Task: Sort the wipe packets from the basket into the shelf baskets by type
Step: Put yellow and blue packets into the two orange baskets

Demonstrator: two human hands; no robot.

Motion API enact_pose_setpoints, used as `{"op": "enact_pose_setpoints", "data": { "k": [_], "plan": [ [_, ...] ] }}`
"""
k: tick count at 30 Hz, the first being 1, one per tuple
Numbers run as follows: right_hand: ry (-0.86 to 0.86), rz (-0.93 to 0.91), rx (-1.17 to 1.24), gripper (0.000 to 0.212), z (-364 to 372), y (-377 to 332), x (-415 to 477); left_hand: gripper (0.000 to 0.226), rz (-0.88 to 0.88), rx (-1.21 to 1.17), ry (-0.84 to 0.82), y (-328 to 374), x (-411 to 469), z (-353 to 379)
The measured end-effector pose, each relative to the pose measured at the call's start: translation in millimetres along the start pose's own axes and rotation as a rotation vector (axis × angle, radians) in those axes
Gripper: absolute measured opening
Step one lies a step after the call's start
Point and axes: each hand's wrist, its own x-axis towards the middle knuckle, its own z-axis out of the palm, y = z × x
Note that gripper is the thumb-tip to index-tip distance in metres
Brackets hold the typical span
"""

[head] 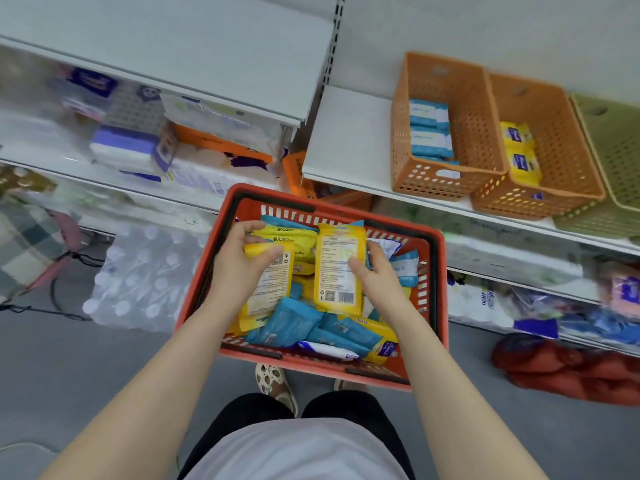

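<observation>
A red shopping basket (437,271) stands on the floor below me, filled with several yellow and blue wipe packets. My left hand (242,261) grips a yellow packet (268,289) over the basket. My right hand (372,271) holds another yellow packet (337,268) upright, its printed back facing me. Blue packets (294,322) lie lower in the pile. On the shelf at the right, one orange basket (446,183) holds blue packets (429,133), a second orange basket (568,188) holds yellow packets (521,154), and a green basket (616,140) shows nothing inside.
A white shelf board (349,140) lies left of the orange baskets. Tissue packs (138,147) fill the left shelves. A wrapped pack of water bottles (138,275) sits on the floor left of the basket. A red bag (568,372) lies at the right.
</observation>
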Motion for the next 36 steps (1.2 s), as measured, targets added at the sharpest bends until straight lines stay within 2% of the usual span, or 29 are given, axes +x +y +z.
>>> {"op": "enact_pose_setpoints", "data": {
  "k": [4, 8, 11, 13, 15, 19, 21, 23, 25, 27, 30, 31, 32, 34, 36],
  "plan": [
    [0.046, 0.001, -0.013, 0.032, -8, 8, -2, 0.091, -0.12, 0.238, -0.379, -21, -11, 9],
    [0.039, 0.062, 0.036, 0.029, -3, 20, -6, 0.083, -0.087, 0.327, -0.53, -34, -25, 17],
    [0.047, 0.067, 0.044, 0.032, -1, 24, -8, 0.096, -0.031, 0.493, -0.719, -39, -32, 19],
    [0.047, 0.074, 0.049, 0.032, -3, 25, -8, 0.093, 0.027, 0.6, -0.665, -43, -34, 23],
    [0.055, 0.077, 0.078, 0.03, -6, 24, -10, 0.073, 0.051, 0.604, -0.547, -44, -34, 23],
    [0.15, 0.025, 0.165, 0.048, -21, 4, -14, 0.042, 0.021, 0.291, -0.272, -27, -29, 22],
    [0.192, -0.046, 0.177, 0.045, -30, -11, -16, 0.039, -0.032, 0.133, -0.111, -13, -23, 23],
    [0.271, -0.164, 0.078, 0.039, -32, -26, -23, 0.042, -0.068, 0.033, -0.026, -1, -16, 27],
    [0.337, -0.318, -0.06, 0.035, -26, -40, -31, 0.041, -0.131, -0.143, -0.054, 13, -11, 36],
    [0.266, -0.421, -0.183, 0.035, -12, -49, -37, 0.045, -0.196, -0.304, -0.144, 25, -11, 46],
    [0.137, -0.4, -0.162, 0.028, -2, -51, -37, 0.094, -0.293, -0.426, -0.242, 34, -13, 52],
    [0.113, -0.376, -0.128, 0.026, -6, -50, -34, 0.104, -0.303, -0.447, -0.274, 34, -15, 52],
    [0.091, -0.374, -0.127, 0.026, -11, -49, -34, 0.105, -0.281, -0.451, -0.313, 37, -19, 52],
    [0.007, -0.365, -0.135, 0.034, -21, -47, -34, 0.087, -0.222, -0.466, -0.39, 42, -26, 53],
    [-0.054, -0.285, -0.015, 0.058, -26, -47, -36, 0.068, -0.178, -0.504, -0.423, 41, -29, 59]
  ]
}}
